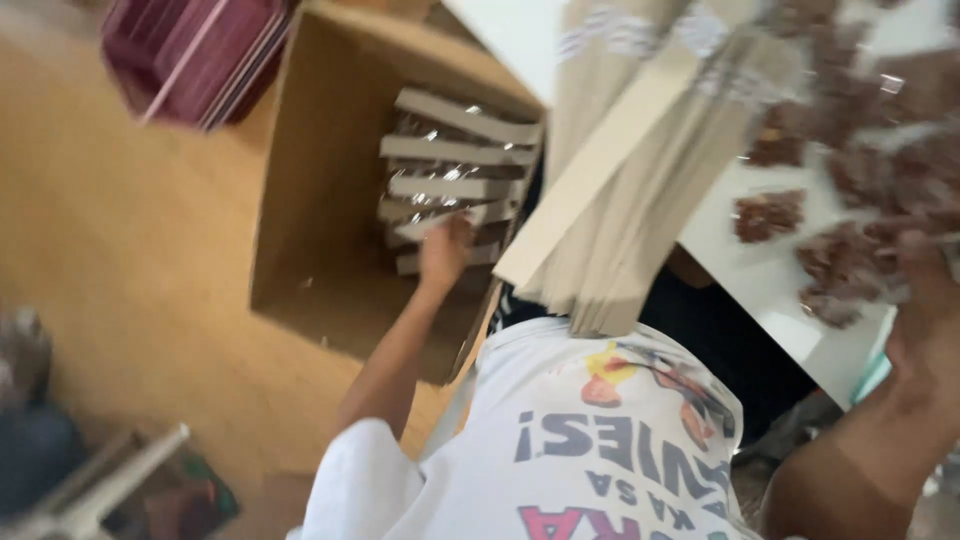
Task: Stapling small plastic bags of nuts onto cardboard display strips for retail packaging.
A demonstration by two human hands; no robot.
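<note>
My left hand (445, 252) reaches down into an open cardboard box (320, 180) on the floor. Its fingers close on the cardboard header of one of several clear packets (450, 165) stacked inside. My right hand (925, 300) is at the right edge of a white table (770, 270), among blurred clear bags of brown pieces (850, 160); its fingers are not clearly visible. A stack of folded cardboard strips (620, 190) overhangs the table's edge between my two arms.
A dark red plastic crate (190, 55) sits on the wooden floor (130, 260) beyond the box. A blurred metal frame and dark objects (90, 480) lie at the lower left. My white printed shirt (600, 450) fills the bottom centre.
</note>
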